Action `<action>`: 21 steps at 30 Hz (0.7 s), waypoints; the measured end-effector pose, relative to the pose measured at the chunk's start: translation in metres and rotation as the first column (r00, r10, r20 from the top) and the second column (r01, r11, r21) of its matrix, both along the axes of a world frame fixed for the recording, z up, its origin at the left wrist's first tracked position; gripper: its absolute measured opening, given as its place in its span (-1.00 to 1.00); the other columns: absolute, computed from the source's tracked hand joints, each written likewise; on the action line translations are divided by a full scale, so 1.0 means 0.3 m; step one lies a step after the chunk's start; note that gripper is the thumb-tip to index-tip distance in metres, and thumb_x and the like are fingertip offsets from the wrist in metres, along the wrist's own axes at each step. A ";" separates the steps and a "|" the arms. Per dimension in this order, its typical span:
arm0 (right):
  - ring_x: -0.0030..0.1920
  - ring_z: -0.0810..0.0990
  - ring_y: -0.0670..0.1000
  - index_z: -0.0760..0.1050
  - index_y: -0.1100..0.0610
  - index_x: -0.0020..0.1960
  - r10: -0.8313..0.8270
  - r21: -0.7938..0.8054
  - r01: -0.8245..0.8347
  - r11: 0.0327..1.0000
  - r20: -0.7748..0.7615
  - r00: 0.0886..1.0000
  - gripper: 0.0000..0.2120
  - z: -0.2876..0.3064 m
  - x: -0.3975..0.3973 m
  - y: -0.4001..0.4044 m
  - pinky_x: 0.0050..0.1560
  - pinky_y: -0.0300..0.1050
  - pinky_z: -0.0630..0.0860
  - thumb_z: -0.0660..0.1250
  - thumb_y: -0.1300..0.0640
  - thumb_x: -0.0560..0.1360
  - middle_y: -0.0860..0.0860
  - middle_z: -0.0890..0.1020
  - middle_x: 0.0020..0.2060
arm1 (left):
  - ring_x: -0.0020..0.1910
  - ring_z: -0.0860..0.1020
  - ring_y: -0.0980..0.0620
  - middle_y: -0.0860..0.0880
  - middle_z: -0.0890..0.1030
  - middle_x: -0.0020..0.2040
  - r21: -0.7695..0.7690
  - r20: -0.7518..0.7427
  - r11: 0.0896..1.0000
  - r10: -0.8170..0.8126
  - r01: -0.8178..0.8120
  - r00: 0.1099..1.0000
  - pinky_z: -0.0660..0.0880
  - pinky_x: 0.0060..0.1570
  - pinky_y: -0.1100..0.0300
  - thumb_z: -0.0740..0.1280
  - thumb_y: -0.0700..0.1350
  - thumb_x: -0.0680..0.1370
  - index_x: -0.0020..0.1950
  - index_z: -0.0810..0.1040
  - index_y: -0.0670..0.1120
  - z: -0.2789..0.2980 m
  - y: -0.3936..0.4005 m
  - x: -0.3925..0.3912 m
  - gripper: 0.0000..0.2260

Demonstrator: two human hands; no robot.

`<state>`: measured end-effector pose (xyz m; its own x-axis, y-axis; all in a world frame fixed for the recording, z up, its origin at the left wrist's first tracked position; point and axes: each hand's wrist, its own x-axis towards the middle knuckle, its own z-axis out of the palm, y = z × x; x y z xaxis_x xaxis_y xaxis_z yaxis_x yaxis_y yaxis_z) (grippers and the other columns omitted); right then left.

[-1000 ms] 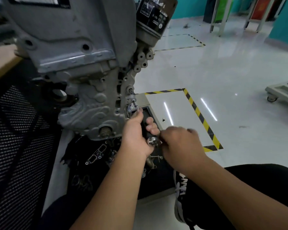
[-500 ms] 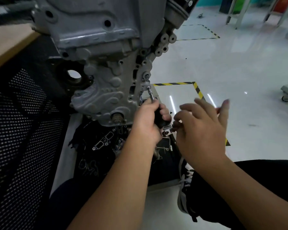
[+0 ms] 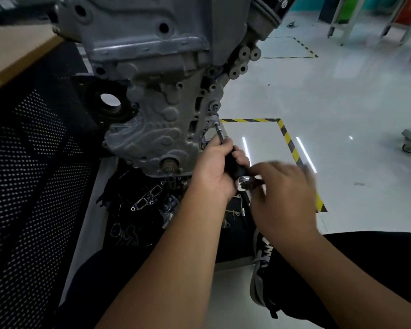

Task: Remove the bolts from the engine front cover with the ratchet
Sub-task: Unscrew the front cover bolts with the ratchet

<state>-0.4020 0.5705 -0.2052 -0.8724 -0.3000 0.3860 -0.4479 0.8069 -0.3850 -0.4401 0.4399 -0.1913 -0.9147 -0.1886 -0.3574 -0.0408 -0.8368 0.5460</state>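
**Grey cover, ratchet at its right edge**

Grey cast-metal engine front cover (image 3: 152, 129) filled the upper middle of the view, standing above a black tray of loose gaskets and metal parts (image 3: 142, 210). At the cover's right edge, a thin chrome extension bar (image 3: 220, 132) ran up to a small bolt (image 3: 216, 124) on the flange. The left hand (image 3: 214, 169) was wrapped around the black handle of the driver (image 3: 233, 162), fingers curled tightly about it. At the handle's lower end sat the shiny chrome ratchet head (image 3: 246, 182). The right hand (image 3: 282, 193) lay against that head, motion-blurred; its fingers seemed to reach the ratchet, but whether they gripped it could not be told. A black-and-white sneaker (image 3: 261, 264) rested on the glossy white floor (image 3: 342, 103), near yellow-and-black hazard tape (image 3: 287, 136).
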 end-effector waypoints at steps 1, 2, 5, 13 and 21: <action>-0.15 0.61 0.10 0.61 0.15 -0.09 0.073 -0.183 -0.023 0.983 0.273 0.959 -0.92 0.004 0.009 -0.015 0.04 0.04 0.54 0.35 0.21 0.54 0.00 0.67 -0.21 | -0.46 0.37 0.08 -0.06 0.36 -0.29 -0.005 -0.005 1.000 -0.010 0.010 1.000 0.40 -0.49 0.30 0.19 -0.29 0.68 -0.16 0.41 -0.10 0.000 0.000 0.002 -0.77; -0.24 0.55 0.05 0.57 0.22 -0.12 0.205 -0.417 0.044 0.908 0.531 0.822 -0.86 0.007 0.017 -0.032 -0.19 -0.08 0.49 0.35 0.19 0.58 0.03 0.64 -0.28 | -0.44 0.39 0.06 -0.07 0.39 -0.26 -0.006 -0.018 1.000 -0.021 0.021 1.000 0.45 -0.46 0.27 0.19 -0.30 0.68 -0.11 0.45 -0.13 0.001 -0.002 0.004 -0.81; -0.27 0.55 -0.06 0.57 0.25 -0.10 0.388 -0.645 0.220 0.732 0.659 0.644 -0.79 0.001 0.008 -0.055 -0.27 -0.15 0.43 0.31 0.16 0.64 0.12 0.66 -0.29 | -0.30 0.52 -0.05 -0.16 0.51 -0.09 -0.037 -0.075 0.997 -0.066 0.063 0.995 0.59 -0.29 0.12 0.16 -0.36 0.65 0.22 0.52 -0.24 0.014 -0.010 0.017 -0.78; 0.28 0.53 0.27 0.71 0.05 -0.07 -0.141 -0.011 0.142 0.990 -0.230 0.963 -0.81 0.010 -0.011 0.010 0.52 0.44 0.02 0.47 0.26 0.37 0.04 0.69 0.05 | -0.39 0.62 -0.06 -0.18 0.64 -0.28 -0.271 0.002 0.961 -0.047 0.046 0.999 0.63 -0.31 0.13 0.25 -0.34 0.65 -0.02 0.56 -0.28 -0.001 -0.046 0.037 -0.88; -0.21 0.69 0.19 0.63 0.12 -0.16 0.241 -0.620 0.290 0.729 0.628 0.740 -0.85 -0.008 -0.023 -0.027 -0.23 0.05 0.67 0.42 0.12 0.57 0.13 0.71 -0.27 | -0.09 0.69 -0.17 -0.27 0.70 0.05 -0.377 0.003 0.923 -0.084 0.079 0.996 0.64 -0.17 0.08 0.24 -0.42 0.59 0.33 0.56 -0.23 -0.049 -0.009 0.067 -0.66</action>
